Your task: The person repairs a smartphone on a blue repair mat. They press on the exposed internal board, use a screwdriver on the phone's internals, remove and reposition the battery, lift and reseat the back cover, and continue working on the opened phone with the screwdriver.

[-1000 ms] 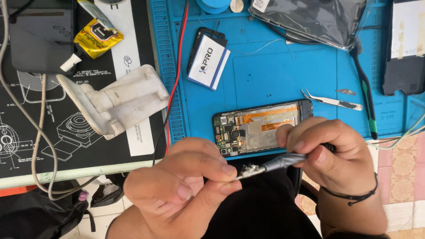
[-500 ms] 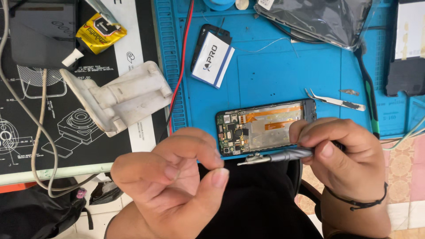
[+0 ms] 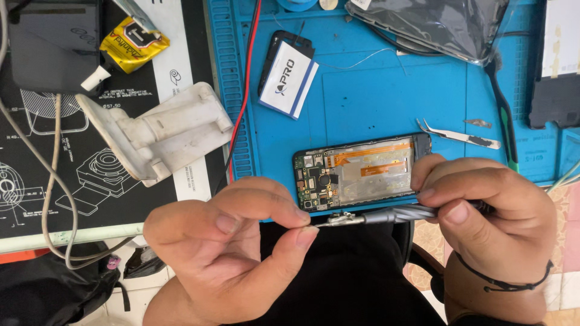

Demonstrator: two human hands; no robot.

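Bare blue mat (image 3: 386, 96) lies open between the battery (image 3: 289, 75) and the tweezers (image 3: 459, 135). The opened phone (image 3: 359, 172) sits just beyond the 2 hands, blocking the near edge. A white stand (image 3: 160, 136) and red wire (image 3: 244, 90) crowd the left side.

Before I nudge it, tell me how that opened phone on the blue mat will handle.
The opened phone lies flat, so it should slide rather than roll or tip. Its bare circuit board and orange ribbon cable look fragile. It seems stiff and light.
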